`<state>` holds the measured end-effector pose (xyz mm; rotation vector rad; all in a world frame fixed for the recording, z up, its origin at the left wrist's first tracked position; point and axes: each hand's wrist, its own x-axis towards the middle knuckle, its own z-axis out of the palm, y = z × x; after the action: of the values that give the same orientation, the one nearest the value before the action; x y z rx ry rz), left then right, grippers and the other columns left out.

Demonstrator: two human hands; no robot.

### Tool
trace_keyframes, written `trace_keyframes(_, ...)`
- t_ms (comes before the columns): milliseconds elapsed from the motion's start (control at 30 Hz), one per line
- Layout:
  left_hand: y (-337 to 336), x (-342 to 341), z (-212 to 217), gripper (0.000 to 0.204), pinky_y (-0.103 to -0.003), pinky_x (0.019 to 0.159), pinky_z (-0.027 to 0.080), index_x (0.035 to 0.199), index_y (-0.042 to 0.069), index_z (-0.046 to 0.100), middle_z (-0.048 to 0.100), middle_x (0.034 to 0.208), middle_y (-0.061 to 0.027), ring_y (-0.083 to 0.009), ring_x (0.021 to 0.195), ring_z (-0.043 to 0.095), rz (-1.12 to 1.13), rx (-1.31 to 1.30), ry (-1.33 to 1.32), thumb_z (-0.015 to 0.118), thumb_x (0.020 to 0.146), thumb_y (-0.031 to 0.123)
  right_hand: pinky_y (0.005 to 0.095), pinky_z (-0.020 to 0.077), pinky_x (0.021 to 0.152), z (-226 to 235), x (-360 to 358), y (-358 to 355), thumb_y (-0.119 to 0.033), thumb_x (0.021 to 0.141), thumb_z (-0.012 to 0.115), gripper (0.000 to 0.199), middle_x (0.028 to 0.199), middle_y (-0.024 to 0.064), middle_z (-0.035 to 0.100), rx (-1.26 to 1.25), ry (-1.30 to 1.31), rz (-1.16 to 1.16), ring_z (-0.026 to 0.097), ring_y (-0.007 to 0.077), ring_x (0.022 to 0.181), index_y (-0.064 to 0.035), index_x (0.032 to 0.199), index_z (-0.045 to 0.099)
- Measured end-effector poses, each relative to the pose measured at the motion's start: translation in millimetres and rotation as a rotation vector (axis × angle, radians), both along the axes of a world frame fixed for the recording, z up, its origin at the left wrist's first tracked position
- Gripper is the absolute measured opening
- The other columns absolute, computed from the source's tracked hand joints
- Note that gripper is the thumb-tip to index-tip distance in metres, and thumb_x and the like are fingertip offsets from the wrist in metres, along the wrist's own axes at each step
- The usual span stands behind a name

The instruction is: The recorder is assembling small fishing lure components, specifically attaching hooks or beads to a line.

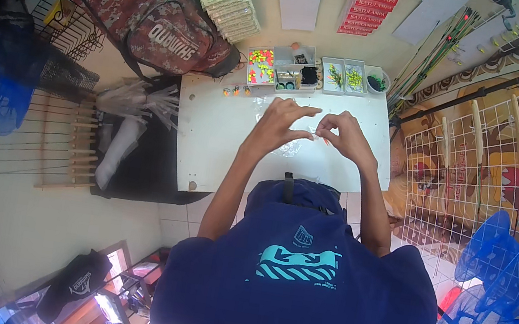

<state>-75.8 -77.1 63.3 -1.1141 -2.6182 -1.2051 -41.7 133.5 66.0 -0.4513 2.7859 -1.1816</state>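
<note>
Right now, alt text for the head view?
Two bare hands, left hand and right hand, meet fingertip to fingertip over a white table, pinching something tiny. Small trays of colourful beads sit along the far edge.

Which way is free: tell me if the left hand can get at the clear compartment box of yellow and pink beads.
Probably yes. The left hand is above the white board, and nothing stands between it and the clear bead box at the far edge.

A tiny orange piece (pixel 325 141), too small to identify, sits pinched just above a clear plastic bag (pixel 289 145) lying flat.
</note>
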Motion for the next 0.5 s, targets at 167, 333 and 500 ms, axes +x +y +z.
trace_keyframes(167,6.9,0.9,-6.3,0.046,-0.035,0.084,0.039,0.116,0.013,0.065,0.071,0.083,0.0000,-0.0194,0.082,0.058,-0.042,0.028,-0.123,0.078,0.073,0.024,0.0348,0.0482,0.074,8.0,-2.6,-3.3,-0.012,0.080,0.069,0.009,0.073,0.0099,0.070,-0.058,-0.016,-0.010,0.064,0.0217,0.067,-0.0035,0.083,0.070)
trace_keyframes(333,5.4,-3.1,-9.2,0.038,-0.035,0.083,0.039,0.110,0.012,0.068,0.071,0.076,0.0001,-0.0191,0.074,0.055,-0.035,0.061,-0.170,0.077,0.075,0.025,0.0338,0.0485,0.077,12.4,-3.2,-1.4,-0.012,0.080,0.070,0.010,0.073,0.0093,0.070,-0.152,-0.138,-0.062,0.066,0.0203,0.070,-0.0028,0.083,0.071)
trace_keyframes(500,0.8,-5.8,-4.8,0.034,-0.030,0.075,0.042,0.109,0.008,0.067,0.071,0.076,-0.0022,-0.0137,0.068,0.057,0.008,0.143,-0.381,0.076,0.076,0.016,0.0325,0.0494,0.074,12.5,-2.6,-2.3,-0.012,0.079,0.071,0.011,0.071,0.0097,0.069,-0.072,-0.082,-0.022,0.066,0.0173,0.069,-0.0023,0.084,0.072)
